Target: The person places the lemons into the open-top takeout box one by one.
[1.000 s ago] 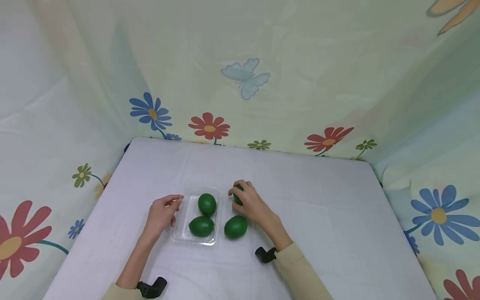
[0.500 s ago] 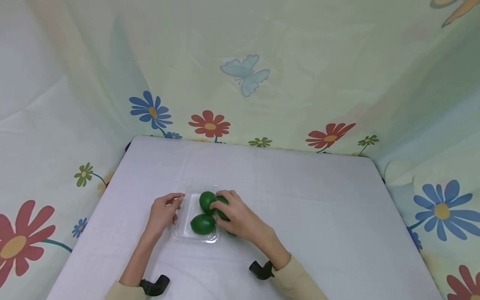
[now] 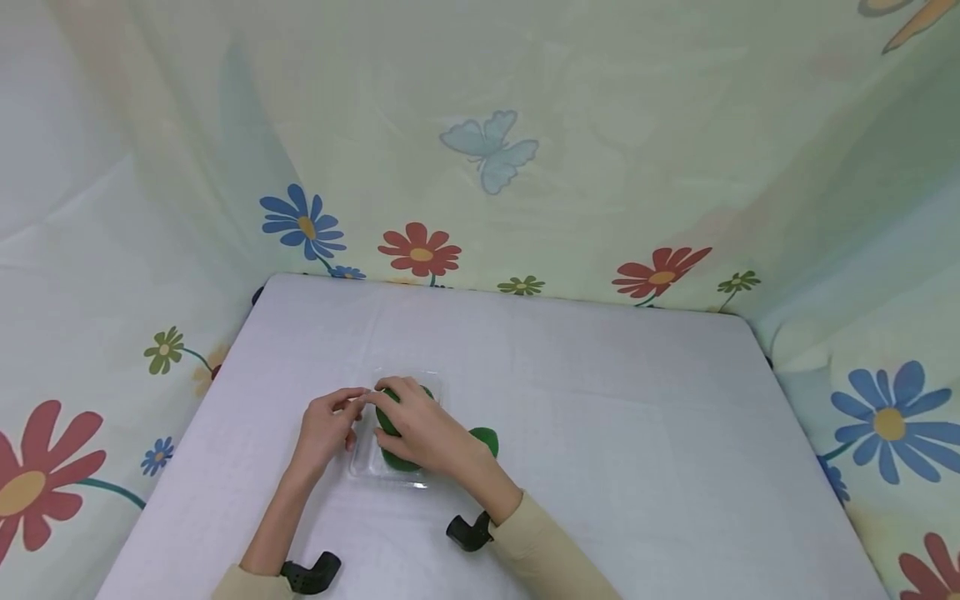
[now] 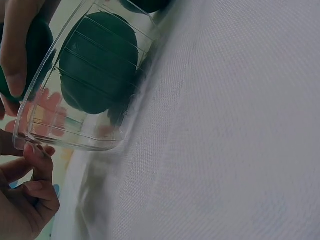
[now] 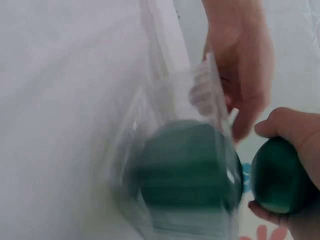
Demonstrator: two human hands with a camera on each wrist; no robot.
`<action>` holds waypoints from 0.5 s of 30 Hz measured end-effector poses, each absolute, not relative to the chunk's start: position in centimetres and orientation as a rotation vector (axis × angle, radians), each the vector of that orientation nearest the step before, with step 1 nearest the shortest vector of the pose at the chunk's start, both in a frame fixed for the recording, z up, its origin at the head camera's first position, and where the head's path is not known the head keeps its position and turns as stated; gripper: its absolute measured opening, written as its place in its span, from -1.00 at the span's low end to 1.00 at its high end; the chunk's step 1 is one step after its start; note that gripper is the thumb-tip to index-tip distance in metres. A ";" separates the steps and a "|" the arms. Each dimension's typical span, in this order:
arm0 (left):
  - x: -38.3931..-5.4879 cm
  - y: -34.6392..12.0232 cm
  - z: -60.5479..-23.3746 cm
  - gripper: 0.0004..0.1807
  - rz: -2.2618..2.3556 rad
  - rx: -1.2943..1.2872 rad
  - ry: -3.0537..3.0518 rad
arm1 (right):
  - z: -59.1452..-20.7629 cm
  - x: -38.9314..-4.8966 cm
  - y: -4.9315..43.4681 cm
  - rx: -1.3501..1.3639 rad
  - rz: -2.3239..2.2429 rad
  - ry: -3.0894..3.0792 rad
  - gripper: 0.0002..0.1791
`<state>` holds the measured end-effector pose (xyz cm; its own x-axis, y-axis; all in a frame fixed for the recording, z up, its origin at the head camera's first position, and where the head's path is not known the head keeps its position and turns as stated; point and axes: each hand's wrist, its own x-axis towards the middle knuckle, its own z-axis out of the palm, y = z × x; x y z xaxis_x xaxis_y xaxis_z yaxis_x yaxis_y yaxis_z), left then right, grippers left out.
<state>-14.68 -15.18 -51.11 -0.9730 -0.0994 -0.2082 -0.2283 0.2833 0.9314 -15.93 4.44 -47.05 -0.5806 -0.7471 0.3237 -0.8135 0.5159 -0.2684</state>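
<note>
My left hand (image 3: pixel 321 429) pinches the rim of a clear plastic tray (image 3: pixel 365 475) at its left side; the left wrist view has the thumb and a finger at the tray's corner (image 4: pixel 22 142). My right hand (image 3: pixel 427 429) grips a green lime (image 3: pixel 387 410) above the tray, also visible as the held lime (image 5: pixel 280 175) in the right wrist view. Beneath that hand, a lime (image 3: pixel 401 463) lies in the tray, and a sliver of another lime (image 3: pixel 428 391) shows behind the fingers. Right of the tray, one more lime (image 3: pixel 486 438) rests on the table, partly hidden by my right wrist.
A white cloth covers the table (image 3: pixel 637 433). Behind it hangs a curtain (image 3: pixel 600 150) printed with flowers and a butterfly. Black wrist cameras sit on my left wrist (image 3: pixel 313 573) and right wrist (image 3: pixel 469 532).
My right hand has carried the lime leftward from beside the tray to over it, now covering much of the limes inside. My left hand has stayed at the tray's rim.
</note>
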 end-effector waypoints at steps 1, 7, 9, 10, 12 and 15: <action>-14.7 -15.1 -51.1 -0.66 1.790 -0.313 2.433 | -47.3 -16.1 4.1 1.339 0.578 -2.596 -0.51; -14.6 -14.9 -51.1 -0.63 1.775 -0.305 2.456 | -49.1 -16.6 2.2 1.270 0.377 -2.613 -0.44; -14.6 -15.0 -51.2 -0.63 1.772 -0.308 2.460 | -49.6 -16.6 1.8 1.227 0.309 -2.617 -0.45; -14.6 -15.0 -51.2 -0.63 1.774 -0.310 2.458 | -49.8 -16.6 1.6 1.206 0.279 -2.625 -0.44; -14.5 -15.1 -51.2 -0.63 1.779 -0.314 2.454 | -50.1 -16.5 1.4 1.163 0.233 -2.646 -0.42; -14.5 -15.2 -51.2 -0.64 1.788 -0.325 2.447 | -50.4 -16.5 1.2 1.128 0.217 -2.672 -0.39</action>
<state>-14.52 -15.16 -51.17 -0.9729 -0.1164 -0.1997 -0.2256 0.2904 0.9299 -16.54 1.20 -50.35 -0.6761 -0.6857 0.2696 -0.7202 0.6923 -0.0456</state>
